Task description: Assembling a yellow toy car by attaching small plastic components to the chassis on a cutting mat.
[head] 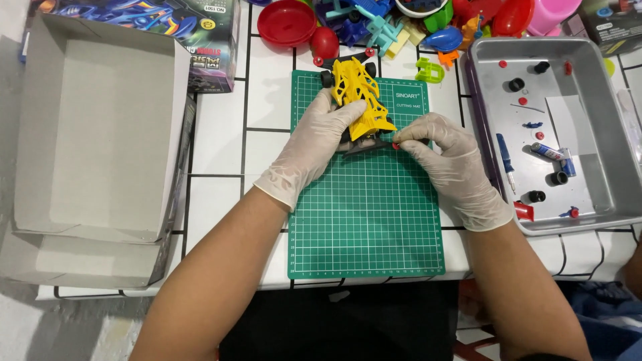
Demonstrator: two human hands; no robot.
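A yellow toy race car body on a black chassis [361,93] lies on a green cutting mat [368,220] in the head view. My left hand [314,144], in a white glove, grips the car's near left side. My right hand [445,157], gloved too, pinches a small red part [396,145] against the car's near right corner. A black wheel [327,78] and a red hub [369,52] show at the car's far end.
A metal tray [605,134] at the right holds small black wheels, red parts, a blue screwdriver [506,160] and a battery. An open cardboard box [100,134] stands at the left. Colourful plastic toys [401,23] crowd the table's far edge.
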